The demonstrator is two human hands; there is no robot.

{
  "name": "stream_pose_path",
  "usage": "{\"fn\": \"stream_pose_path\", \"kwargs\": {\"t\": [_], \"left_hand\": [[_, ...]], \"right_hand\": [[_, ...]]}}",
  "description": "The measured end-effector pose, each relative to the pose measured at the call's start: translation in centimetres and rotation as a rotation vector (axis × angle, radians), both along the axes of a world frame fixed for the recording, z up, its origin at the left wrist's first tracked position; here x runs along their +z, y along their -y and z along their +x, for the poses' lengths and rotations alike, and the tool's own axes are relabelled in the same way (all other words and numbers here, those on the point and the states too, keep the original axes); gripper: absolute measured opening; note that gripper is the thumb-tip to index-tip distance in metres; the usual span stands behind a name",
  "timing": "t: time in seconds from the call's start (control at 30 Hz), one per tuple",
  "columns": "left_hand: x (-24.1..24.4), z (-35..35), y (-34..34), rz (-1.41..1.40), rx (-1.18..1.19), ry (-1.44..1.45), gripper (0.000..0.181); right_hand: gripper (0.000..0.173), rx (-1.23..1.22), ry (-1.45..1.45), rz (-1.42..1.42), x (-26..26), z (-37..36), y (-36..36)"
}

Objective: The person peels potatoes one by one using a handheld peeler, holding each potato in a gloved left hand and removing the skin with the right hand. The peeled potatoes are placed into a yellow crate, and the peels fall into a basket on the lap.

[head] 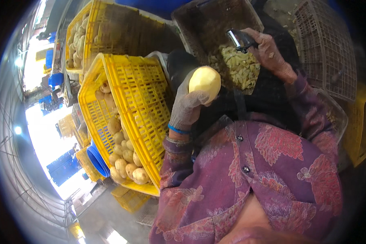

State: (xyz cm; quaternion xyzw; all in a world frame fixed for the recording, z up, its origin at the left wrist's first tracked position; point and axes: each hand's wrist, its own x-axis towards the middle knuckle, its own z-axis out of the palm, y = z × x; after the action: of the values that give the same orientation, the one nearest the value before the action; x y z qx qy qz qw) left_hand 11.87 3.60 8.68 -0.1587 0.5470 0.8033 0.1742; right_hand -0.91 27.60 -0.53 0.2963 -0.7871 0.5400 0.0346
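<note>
My left hand [184,106], in a grey knit glove with a blue cuff edge, grips a potato [206,80]. The potato's visible surface is pale yellow and peeled. My right hand [270,50] is closed around the dark handle of a vegetable peeler [238,41]. Its metal blade points left and stays apart from the potato. Below the peeler, a heap of potato peelings [242,65] lies in a dirty plastic bin [198,18] in front of me.
Beside my left arm, a tilted yellow plastic crate [140,88] holds several unpeeled potatoes [125,155]. Behind it stands another yellow crate [90,36] of potatoes. A grimy mesh crate [326,52] and a clear plastic tub [335,113] are to my right. A blue barrel [97,158] is further left.
</note>
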Motion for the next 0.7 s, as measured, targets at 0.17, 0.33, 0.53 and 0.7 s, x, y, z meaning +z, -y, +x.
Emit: {"fn": "stream_pose_path", "kwargs": {"t": [0.17,0.33,0.53,0.7], "left_hand": [[-0.3,-0.7,0.0,0.037,-0.053,-0.052,0.074],[0.0,-3.0,0.9,0.056,-0.1,0.113,0.066],[-1.3,-4.1,-1.9,-0.152,0.205,-0.386,0.064],[-2.5,-3.9,-4.4,0.045,0.56,-0.297,0.049]], "right_hand": [[0.043,0.117,0.729,-0.33,4.8,3.9,3.1],[0.053,0.248,0.88,-0.531,5.4,5.8,5.3],[0.057,0.19,1.219,-0.763,4.9,5.9,6.2],[0.061,-0.05,0.748,-0.499,4.5,5.8,8.3]]}}
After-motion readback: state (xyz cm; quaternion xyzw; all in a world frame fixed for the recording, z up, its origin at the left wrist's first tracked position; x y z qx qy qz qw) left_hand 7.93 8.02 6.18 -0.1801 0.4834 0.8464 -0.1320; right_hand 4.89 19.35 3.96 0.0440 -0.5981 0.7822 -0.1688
